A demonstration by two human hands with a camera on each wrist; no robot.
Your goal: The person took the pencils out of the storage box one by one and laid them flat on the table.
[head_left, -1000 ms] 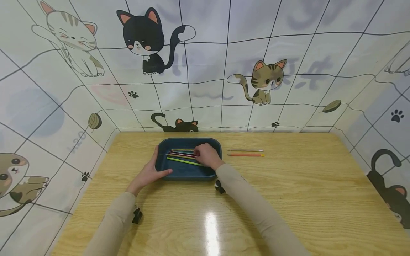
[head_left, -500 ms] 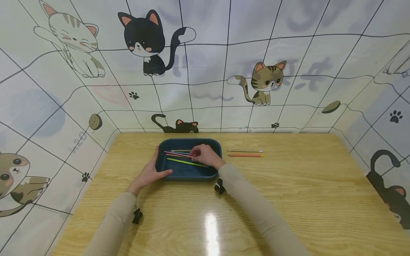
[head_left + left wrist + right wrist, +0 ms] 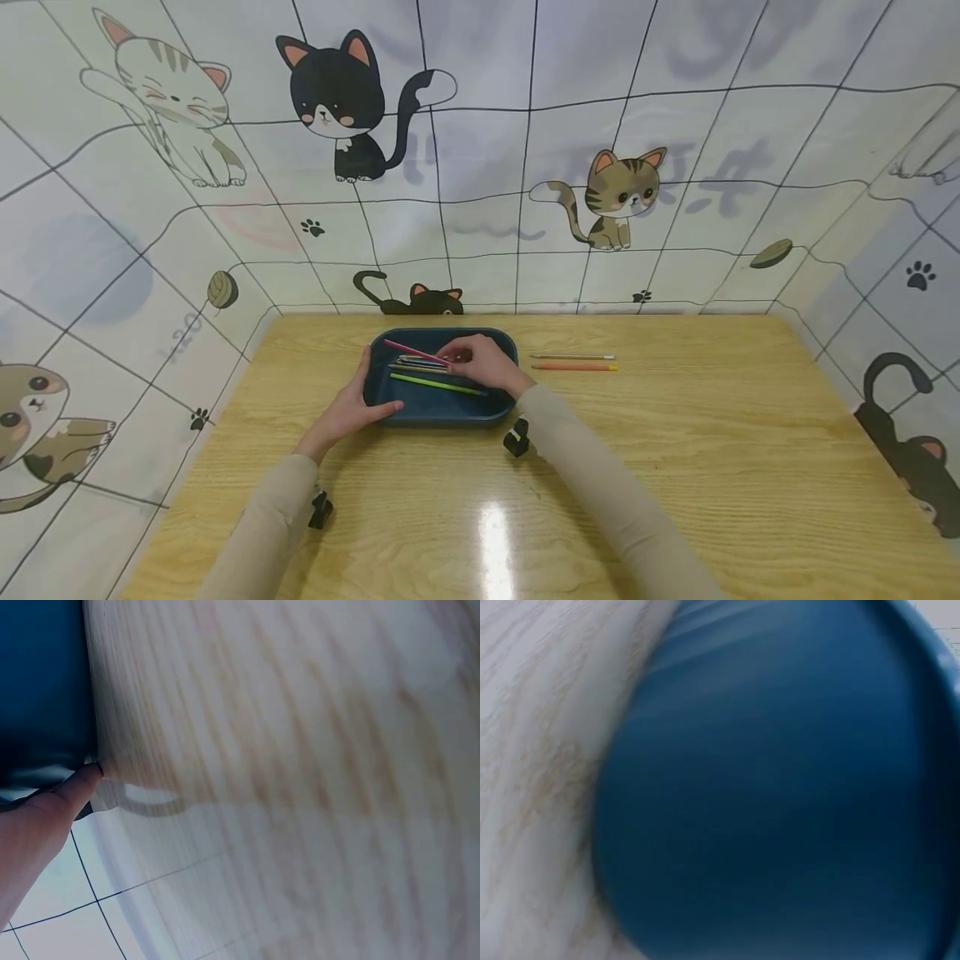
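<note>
A dark blue tray (image 3: 435, 415) stands near the back of the wooden table, with several pencils inside. My left hand (image 3: 351, 414) holds its left end, thumb over the front rim and fingers along the left side; in the left wrist view a finger touches the tray's outer wall. My right hand (image 3: 483, 364) is over the tray's right half, pinching a pink pencil (image 3: 412, 349) that slants up to the left. Below the pink pencil lies a bunch of pencils (image 3: 417, 364), partly hidden by the right hand. A lime green pencil (image 3: 435, 383) lies apart, nearer the front.
Right of the tray, a gold-coloured pencil (image 3: 573, 357) and an orange pencil (image 3: 573, 367) lie side by side on the table (image 3: 675, 467). A cat-patterned curtain (image 3: 487, 167) borders the table at the back and both sides.
The pink pencil in my right hand has swung away from the bunch, its left end now farther back. The left hand stays on the tray.
</note>
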